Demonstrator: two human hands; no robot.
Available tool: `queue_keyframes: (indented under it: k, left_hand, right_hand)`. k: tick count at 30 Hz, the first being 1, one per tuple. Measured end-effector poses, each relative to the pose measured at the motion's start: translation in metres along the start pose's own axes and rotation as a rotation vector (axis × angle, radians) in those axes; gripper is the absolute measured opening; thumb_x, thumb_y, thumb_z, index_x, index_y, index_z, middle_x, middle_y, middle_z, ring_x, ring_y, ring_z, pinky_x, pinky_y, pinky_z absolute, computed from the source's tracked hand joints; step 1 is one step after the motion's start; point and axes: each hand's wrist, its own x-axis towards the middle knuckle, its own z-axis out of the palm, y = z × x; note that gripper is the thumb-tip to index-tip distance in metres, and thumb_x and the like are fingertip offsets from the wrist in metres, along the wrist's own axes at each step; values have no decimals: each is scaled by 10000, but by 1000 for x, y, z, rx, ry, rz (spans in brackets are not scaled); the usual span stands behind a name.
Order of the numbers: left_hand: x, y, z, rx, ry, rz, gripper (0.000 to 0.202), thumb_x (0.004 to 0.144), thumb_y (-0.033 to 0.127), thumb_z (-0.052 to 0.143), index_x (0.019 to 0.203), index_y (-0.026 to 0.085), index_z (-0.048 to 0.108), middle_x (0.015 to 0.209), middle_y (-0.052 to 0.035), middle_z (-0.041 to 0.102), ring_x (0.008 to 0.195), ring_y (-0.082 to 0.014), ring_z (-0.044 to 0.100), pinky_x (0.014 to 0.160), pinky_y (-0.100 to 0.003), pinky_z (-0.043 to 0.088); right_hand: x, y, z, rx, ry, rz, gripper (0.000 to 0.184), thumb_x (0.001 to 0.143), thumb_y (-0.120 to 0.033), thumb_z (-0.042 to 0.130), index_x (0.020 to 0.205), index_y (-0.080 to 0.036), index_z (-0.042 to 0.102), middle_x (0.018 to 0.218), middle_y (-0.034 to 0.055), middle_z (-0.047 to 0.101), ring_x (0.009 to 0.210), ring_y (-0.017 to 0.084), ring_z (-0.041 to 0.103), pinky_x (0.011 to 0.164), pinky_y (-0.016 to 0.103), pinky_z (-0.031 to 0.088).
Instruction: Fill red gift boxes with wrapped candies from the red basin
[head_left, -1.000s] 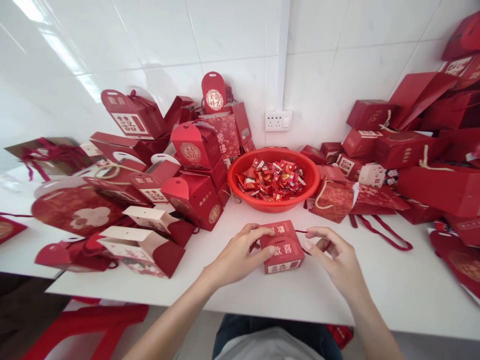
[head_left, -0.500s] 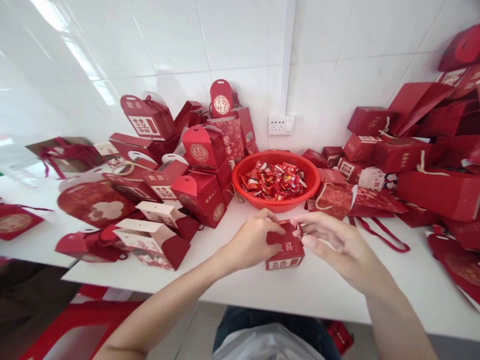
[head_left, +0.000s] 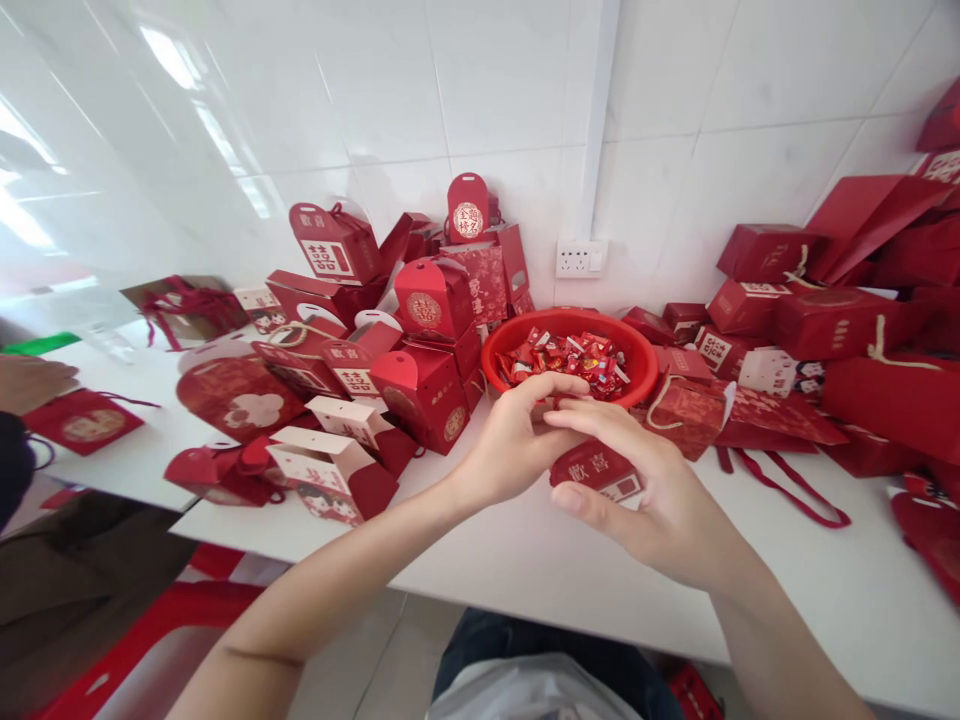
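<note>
A small red gift box [head_left: 600,466] with pale characters and a white label panel sits on the white table in front of me. Over its upper part my left hand [head_left: 517,440] comes in from the left, index finger stretched and thumb apart from it; some of its fingertips are hidden. My right hand [head_left: 649,490] overlaps those fingertips, its long fingers extended and its thumb well apart below, in front of the box. No ribbon or cord shows between the fingers now. Just behind stands a red plastic basin [head_left: 491,375] holding many wrapped candies [head_left: 577,355].
Red and cream gift boxes [head_left: 427,395] are stacked to the left; more boxes and bags [head_left: 832,320] pile up at the right. A dark red ribbon loop [head_left: 806,515] lies near them. At far left, another person's hand [head_left: 37,383] is above a red box [head_left: 88,420]. A wall socket [head_left: 581,258] is behind.
My hands have come up off the box and closer together, overlapping. The dark ribbon seen at my right fingertips is out of sight. Another person's hand has entered at left. The view has shifted slightly.
</note>
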Motion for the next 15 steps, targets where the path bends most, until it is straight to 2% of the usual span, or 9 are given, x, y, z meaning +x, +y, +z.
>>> queue_keyframes:
  k: [3,7,12,15]
  left_hand:
    - [2,6,-5,47,9,73,209,826,157,681,1035,152,683,1074,-87,741,1020,-226,719,889,-330,585]
    - [3,24,-19,92,44,105,160,827,122,609,952,140,707,962,-55,749,897,-181,722,819,-291,586]
    - [0,52,-51,132,212,0,168,795,85,594,857,146,739,713,7,692,626,-118,648,610,-226,527]
    - [-7,67,-73,59,321,-9,172,775,47,604,846,136,734,697,11,671,542,-80,592,522,-196,471]
  right_hand:
    - [3,-2,2,14,10,-46,496,894,-428,741,1360,-312,617,1413,28,659,1375,267,548,1177,473,432]
    - [1,-6,-3,57,24,-113,503,902,-369,741,1383,-323,603,1439,33,640,1369,275,563,1168,472,446]
    - [-15,7,-16,85,139,-75,428,913,-321,716,1336,-333,652,1432,65,638,1358,314,569,1155,532,451]
    - [-28,29,-23,145,205,-9,369,914,-333,705,1283,-329,689,1348,84,691,1206,309,672,1017,500,570]
